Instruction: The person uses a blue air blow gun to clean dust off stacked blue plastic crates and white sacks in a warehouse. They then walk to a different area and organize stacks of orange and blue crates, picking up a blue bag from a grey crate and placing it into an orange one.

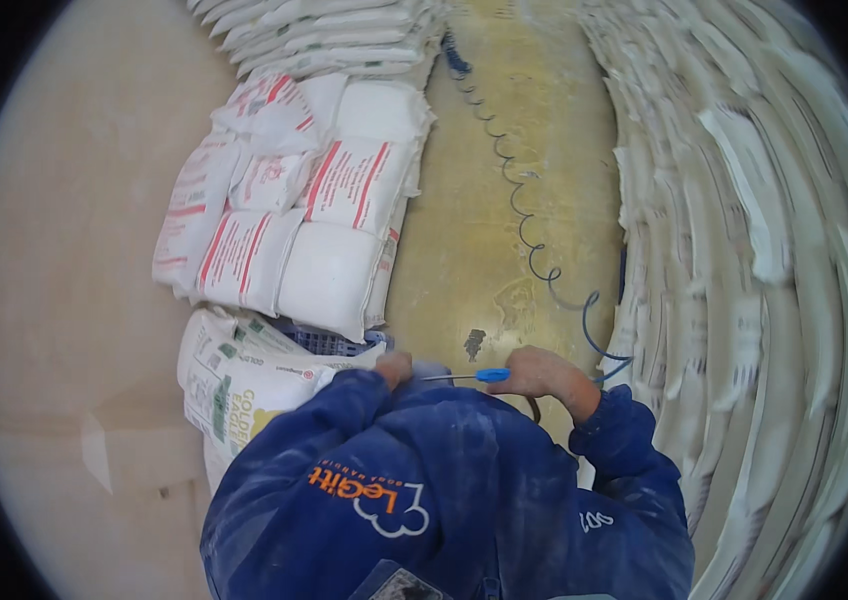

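My right hand (pixel 544 375) is closed around a blue-bodied tool (pixel 493 375) with a thin metal shaft. It looks like an air blow gun. The shaft points left, toward my left hand. A coiled blue air hose (pixel 532 251) runs down the floor and passes behind my right wrist; its joint with the tool is hidden. My left hand (pixel 394 367) is at the right edge of a white printed sack (pixel 281 382), its fingers partly hidden by my sleeve. Whether it grips anything is unclear. A pale, blurred thing (pixel 431 370) shows between the hands.
White sacks with red stripes (pixel 349 180) lie stacked ahead on the left. Behind them rises another sack stack (pixel 334 37). A blue plastic crate or pallet (pixel 326 341) shows between sacks. A tall wall of stacked sacks (pixel 761 300) lines the right. The yellowish floor (pixel 461 247) runs between.
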Tool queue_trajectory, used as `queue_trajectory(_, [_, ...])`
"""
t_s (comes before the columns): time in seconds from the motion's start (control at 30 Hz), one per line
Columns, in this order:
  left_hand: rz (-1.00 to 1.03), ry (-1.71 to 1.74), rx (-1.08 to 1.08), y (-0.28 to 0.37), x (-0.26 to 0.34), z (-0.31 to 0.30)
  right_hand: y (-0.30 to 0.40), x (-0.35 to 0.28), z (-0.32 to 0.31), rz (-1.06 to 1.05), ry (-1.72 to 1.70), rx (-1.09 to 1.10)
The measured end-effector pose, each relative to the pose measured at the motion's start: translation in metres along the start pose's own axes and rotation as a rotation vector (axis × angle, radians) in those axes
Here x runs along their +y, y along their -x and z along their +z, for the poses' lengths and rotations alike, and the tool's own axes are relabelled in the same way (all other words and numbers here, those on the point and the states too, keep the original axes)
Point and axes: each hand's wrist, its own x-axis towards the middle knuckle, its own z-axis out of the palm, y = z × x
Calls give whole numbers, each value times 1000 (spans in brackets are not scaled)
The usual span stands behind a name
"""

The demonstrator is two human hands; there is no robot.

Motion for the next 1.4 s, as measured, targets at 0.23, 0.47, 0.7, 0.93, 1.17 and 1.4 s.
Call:
queue_trajectory(0.23, [163,-195,390,-211,-2,-118,-127,-10,-150,94,9,20])
queue_trajectory(0.47, [147,-561,255,-344,-30,-325,-249,-12,-328,192,123,85])
queue_trajectory(0.7, [184,-661,134,-430,-31,-457,-321,-5,-448,22,-196,-291])
queue_trajectory(0.93, [172,-514,46,-567,-33,-463,-353,107,-555,-238,-525,-607])
queue_trajectory(1.17, [726,636,-333,-611,44,-571,-333,275,-680,-280,-670,-516])
queue_trajectory(1.4, [920,596,-506,-496,147,-836,-353,362,-821,-250,-571,-438])
